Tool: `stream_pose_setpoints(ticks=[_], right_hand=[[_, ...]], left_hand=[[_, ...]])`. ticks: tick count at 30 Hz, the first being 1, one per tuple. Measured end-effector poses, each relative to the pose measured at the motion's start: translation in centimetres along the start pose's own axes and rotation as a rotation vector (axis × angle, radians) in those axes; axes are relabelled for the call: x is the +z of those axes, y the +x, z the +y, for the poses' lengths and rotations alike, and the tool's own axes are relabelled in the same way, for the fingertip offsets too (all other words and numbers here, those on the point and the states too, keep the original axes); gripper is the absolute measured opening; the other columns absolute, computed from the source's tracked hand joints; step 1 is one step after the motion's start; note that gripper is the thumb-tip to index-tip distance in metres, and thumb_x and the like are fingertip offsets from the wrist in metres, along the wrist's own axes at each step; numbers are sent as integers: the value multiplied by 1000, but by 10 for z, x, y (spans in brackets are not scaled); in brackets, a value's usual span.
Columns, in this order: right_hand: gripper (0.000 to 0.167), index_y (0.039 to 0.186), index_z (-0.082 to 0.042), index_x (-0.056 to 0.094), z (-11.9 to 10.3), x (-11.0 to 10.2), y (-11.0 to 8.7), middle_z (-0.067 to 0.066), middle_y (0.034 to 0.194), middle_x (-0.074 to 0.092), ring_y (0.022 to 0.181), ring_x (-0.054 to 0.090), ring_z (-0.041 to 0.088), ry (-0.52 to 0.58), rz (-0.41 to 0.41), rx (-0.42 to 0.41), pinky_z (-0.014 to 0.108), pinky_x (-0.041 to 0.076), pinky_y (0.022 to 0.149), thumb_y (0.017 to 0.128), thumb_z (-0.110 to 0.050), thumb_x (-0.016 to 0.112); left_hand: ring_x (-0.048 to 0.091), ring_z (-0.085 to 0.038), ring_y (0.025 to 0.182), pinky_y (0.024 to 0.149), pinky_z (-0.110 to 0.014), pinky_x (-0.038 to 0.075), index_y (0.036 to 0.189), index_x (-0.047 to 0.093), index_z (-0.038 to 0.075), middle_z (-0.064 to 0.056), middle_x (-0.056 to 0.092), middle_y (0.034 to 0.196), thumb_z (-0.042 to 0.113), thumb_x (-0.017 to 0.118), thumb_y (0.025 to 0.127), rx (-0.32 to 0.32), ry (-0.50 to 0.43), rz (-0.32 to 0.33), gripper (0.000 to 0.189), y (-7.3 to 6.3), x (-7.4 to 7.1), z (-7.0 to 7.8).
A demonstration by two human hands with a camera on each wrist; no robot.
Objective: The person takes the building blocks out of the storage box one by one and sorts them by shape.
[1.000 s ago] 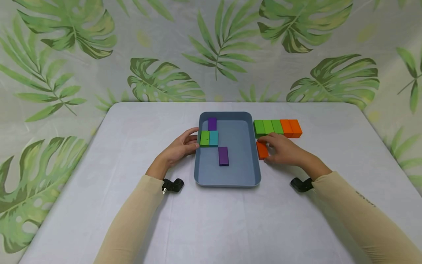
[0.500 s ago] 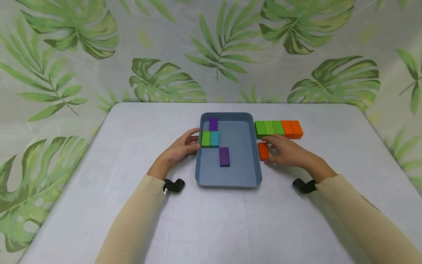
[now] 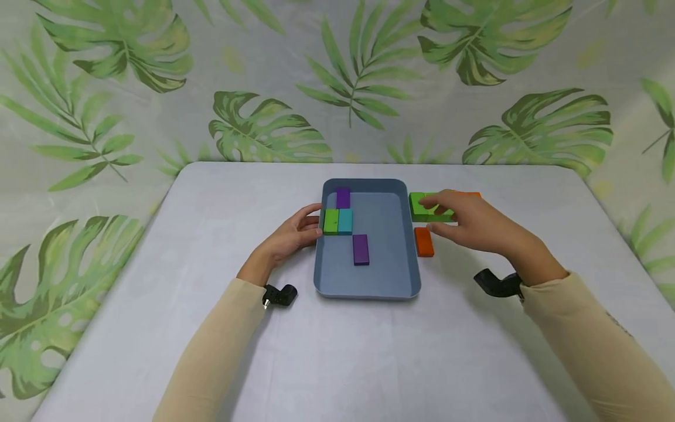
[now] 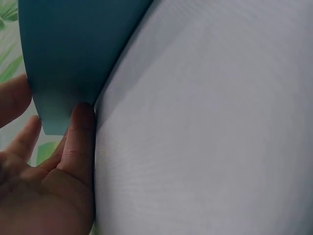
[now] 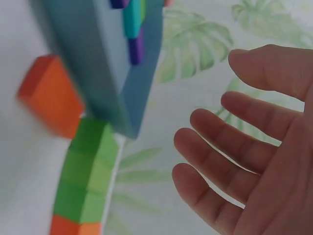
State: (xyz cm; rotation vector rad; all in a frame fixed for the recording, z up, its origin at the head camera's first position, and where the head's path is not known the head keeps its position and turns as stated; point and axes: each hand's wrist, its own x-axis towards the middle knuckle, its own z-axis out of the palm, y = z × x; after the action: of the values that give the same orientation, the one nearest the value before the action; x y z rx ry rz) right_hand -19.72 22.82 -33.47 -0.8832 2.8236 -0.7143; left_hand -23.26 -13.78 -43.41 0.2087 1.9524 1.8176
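Note:
A blue-grey tray (image 3: 387,252) lies on the table. Inside it are a purple block (image 3: 343,198) near the back, a lime-green block (image 3: 331,222) beside a teal block (image 3: 345,222), and another purple block (image 3: 361,250) towards the middle. My left hand (image 3: 287,240) touches the tray's outer left wall with fairly straight fingers. Raised over the right side, my right hand (image 3: 469,225) has its fingers spread and holds nothing, as the right wrist view shows. A single orange block (image 3: 424,242) lies beside the tray's right wall, close to the thumb.
Behind the right hand a row of green blocks (image 3: 418,212) runs rightward from the tray's back right corner. Orange blocks (image 5: 73,226) continue the row, mostly covered by the hand in the head view. A leaf-patterned cloth (image 3: 263,53) hangs behind the white table (image 3: 337,363).
My right hand has come off the orange block, rising and moving back over the row. The orange block has shifted very slightly from the tray wall. My left hand stays at the tray.

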Motion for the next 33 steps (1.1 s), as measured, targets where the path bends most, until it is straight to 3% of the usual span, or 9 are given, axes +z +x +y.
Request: stream_pose_setpoints(ticks=[3, 11, 16, 21, 27, 33], right_hand=[[45, 137, -5, 55, -14, 0, 10, 15, 133, 62, 113, 62, 31, -5, -9, -31, 53, 51, 97, 94, -12, 66], [49, 140, -13, 55, -65, 6, 48, 7, 136, 59, 122, 58, 26, -119, -180, -86, 48, 50, 104, 94, -23, 66], [53, 142, -13, 54, -85, 15, 74, 9, 142, 55, 131, 53, 27, -181, -280, -52, 49, 46, 110, 92, -25, 68], [53, 139, -8, 56, -89, 36, 94, 14, 141, 57, 128, 56, 30, -253, -382, 4, 49, 46, 110, 90, -25, 71], [64, 141, -6, 53, -86, 52, 104, 14, 136, 58, 122, 58, 28, -287, -468, 84, 47, 47, 108, 87, -32, 76], [67, 130, -2, 57, -80, 70, 105, 11, 121, 60, 102, 58, 22, -388, -527, 99, 41, 53, 93, 81, -41, 79]], left_hand=[[38, -33, 144, 118, -51, 35, 158, 23, 20, -19, 34, 157, 2, 53, 99, -4, -7, 5, 69, 0, 0, -1], [38, -34, 145, 119, -51, 34, 158, 24, 20, -20, 34, 157, 2, 54, 99, 2, -8, 7, 69, 1, -2, -2], [37, -34, 145, 119, -51, 34, 158, 23, 19, -20, 34, 157, 2, 53, 99, 8, -9, 2, 69, 2, -2, -2], [37, -33, 146, 119, -50, 34, 158, 24, 20, -19, 34, 157, 3, 53, 99, 9, -8, -4, 68, 3, -1, -2], [38, -32, 145, 118, -49, 36, 158, 24, 21, -18, 34, 157, 2, 54, 99, 6, -4, -10, 69, 2, -3, -2], [38, -32, 145, 118, -50, 36, 158, 24, 20, -19, 35, 156, 1, 54, 99, 9, -19, -7, 69, 5, -3, -5]])
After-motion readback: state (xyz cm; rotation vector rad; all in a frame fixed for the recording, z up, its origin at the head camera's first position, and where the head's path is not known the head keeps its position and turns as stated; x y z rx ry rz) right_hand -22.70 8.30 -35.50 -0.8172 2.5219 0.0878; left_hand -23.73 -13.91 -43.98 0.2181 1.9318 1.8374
